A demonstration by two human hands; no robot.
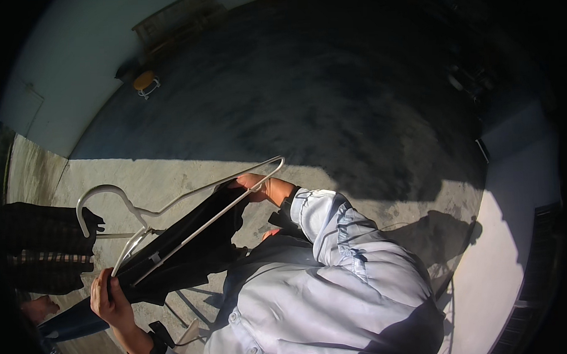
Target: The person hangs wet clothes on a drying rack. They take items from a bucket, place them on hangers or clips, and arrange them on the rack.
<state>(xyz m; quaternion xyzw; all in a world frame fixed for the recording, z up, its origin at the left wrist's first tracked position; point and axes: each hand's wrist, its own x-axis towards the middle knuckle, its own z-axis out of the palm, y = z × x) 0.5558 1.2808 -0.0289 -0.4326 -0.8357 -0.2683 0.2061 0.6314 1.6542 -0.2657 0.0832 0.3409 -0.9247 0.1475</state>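
Note:
A white clothes hanger (pixel 134 208) lies across a black garment (pixel 192 243), its hook towards the left of the view. My left hand (pixel 110 295), low on the left, grips the garment's upper edge together with one end of the hanger. Farther up, my right hand (pixel 253 185) pinches the edge's other end, beside the hanger's far corner. The edge is stretched between both hands, and a small pale label (pixel 155 258) shows on it. The rest of the cloth hangs down in folds. Which kind of garment it is cannot be told.
On the left hang a dark plaid garment (pixel 47 248) and dark blue cloth (pixel 77 320), near a thin pole (pixel 114 236). A stool (pixel 144 80) with an orange seat stands by the wall (pixel 74 76). Concrete floor (pixel 124 175) lies partly in shade.

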